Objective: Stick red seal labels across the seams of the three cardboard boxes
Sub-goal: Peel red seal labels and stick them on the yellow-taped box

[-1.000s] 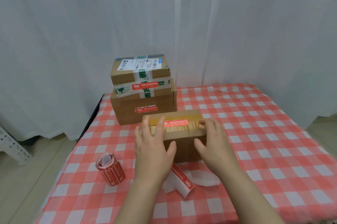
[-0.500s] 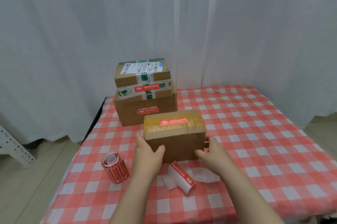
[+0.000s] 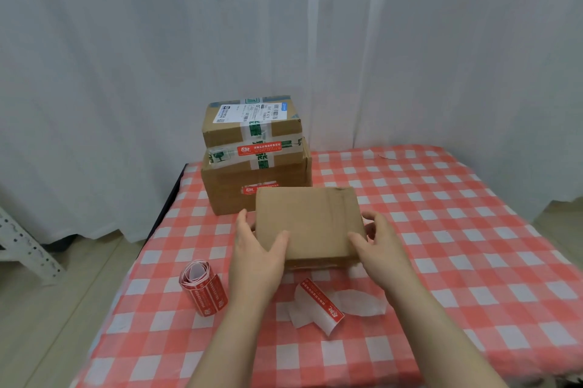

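Observation:
A small plain cardboard box (image 3: 310, 222) is tilted back in the middle of the table, its bare brown face towards me and its sealed top out of sight. My left hand (image 3: 257, 256) grips its left side, thumb on the front face. My right hand (image 3: 378, 247) grips its right side the same way. Behind it two taped boxes stand stacked: the upper box (image 3: 252, 122) with a white shipping label, the lower box (image 3: 239, 189) larger. A red seal label (image 3: 259, 149) lies across the tape between them, and another red seal label (image 3: 250, 190) shows on the lower box's front.
A roll of red seal labels (image 3: 204, 288) lies on the red-checked tablecloth (image 3: 441, 230) left of my left arm. A loose red label strip (image 3: 321, 301) and white backing paper (image 3: 359, 302) lie between my arms. White curtains hang behind. The table's left edge drops to the floor.
Both hands slid from the box's top to its sides, then tipped the box backwards, so its taped top with the red label turned out of sight.

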